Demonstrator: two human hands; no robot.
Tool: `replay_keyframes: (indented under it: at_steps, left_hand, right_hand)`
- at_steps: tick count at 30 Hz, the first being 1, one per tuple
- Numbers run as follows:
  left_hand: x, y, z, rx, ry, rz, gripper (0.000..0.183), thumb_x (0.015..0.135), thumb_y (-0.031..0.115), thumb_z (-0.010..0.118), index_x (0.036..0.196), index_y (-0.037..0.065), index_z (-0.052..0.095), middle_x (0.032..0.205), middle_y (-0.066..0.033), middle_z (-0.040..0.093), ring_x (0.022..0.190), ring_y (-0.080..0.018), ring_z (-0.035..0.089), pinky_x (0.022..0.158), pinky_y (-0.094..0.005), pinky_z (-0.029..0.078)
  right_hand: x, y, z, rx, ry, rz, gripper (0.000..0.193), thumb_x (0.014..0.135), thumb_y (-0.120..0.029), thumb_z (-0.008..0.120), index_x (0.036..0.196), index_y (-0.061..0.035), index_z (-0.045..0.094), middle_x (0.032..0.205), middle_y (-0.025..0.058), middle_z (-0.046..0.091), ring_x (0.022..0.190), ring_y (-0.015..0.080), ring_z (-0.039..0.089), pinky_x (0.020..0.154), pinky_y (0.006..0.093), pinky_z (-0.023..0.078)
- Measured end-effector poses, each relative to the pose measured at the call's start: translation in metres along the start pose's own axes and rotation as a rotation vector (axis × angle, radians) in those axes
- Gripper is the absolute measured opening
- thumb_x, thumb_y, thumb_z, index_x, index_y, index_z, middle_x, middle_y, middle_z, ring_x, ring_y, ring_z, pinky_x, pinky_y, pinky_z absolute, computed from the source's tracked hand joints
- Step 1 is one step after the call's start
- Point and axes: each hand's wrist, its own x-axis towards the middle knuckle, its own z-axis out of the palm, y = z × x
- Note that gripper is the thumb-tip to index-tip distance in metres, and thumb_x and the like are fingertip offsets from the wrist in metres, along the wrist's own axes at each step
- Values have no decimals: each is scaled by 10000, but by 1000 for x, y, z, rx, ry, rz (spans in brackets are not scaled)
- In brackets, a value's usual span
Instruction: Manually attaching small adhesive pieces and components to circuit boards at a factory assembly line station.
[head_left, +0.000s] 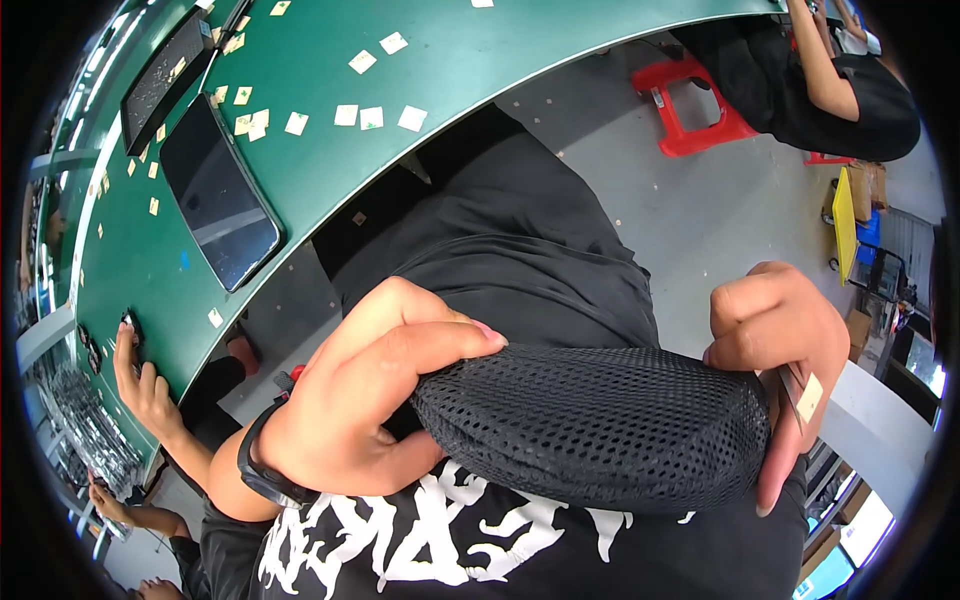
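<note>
A black, rounded piece of mesh fabric [590, 425] lies across the front of my torso, its surface full of small holes. My left hand [365, 400] pinches its left end, thumb and fingers closed on the edge. At the other end, my right hand [785, 350] has its fingers curled, and one long finger or thumb runs down along the mesh's right edge. A small pale square sticker [808, 397] sits at the right hand's fingers. Part of that hand's grip is hidden behind the mesh. A black watch [268, 465] is on my left wrist.
The green table [330, 180] curves along the upper left, with scattered pale stickers [362, 62], a dark tablet-like device [220, 195] and a black tray [160, 85]. A co-worker's hand [148, 395] rests at its left edge. A red stool [690, 105] and a seated person [850, 95] are upper right.
</note>
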Motion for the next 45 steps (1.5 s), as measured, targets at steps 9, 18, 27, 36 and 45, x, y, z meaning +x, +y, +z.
replay_keyframes:
  at_steps: [9,18,27,36,45]
  left_hand:
    - [-9,0,3,-1,23,43,655,572,-120,652,1221,-35,622,1125,-142,632,981,-280,606,839,-348,503]
    - [-17,19,23,76,206,186,282,744,8,724,1020,-51,712,980,-110,645,866,-262,637,787,-371,551]
    - [-31,26,26,220,159,305,255,761,-9,733,1015,-23,720,973,-105,647,901,-253,641,780,-360,554]
    - [-36,24,43,276,152,318,323,750,-12,753,1061,17,671,991,-126,643,961,-277,626,733,-381,525]
    - [-44,33,46,431,147,385,286,769,9,729,1042,72,667,982,-68,634,957,-238,637,738,-336,533]
  right_hand:
    - [19,-1,1,0,-97,-261,729,624,-684,871,730,11,677,646,83,536,482,133,406,385,234,266]
    - [5,-26,9,-15,-66,-150,491,752,-423,870,588,-54,591,594,7,425,371,74,395,359,237,177]
    - [-2,-25,26,2,38,-298,422,826,-342,832,602,-59,614,599,1,511,367,52,383,347,229,187]
    - [11,29,44,260,-10,367,647,602,-370,953,1058,27,723,800,63,662,573,92,515,521,277,412]
    - [61,10,61,518,-410,609,776,580,-260,1008,1200,39,649,1008,58,660,782,90,595,693,227,468]
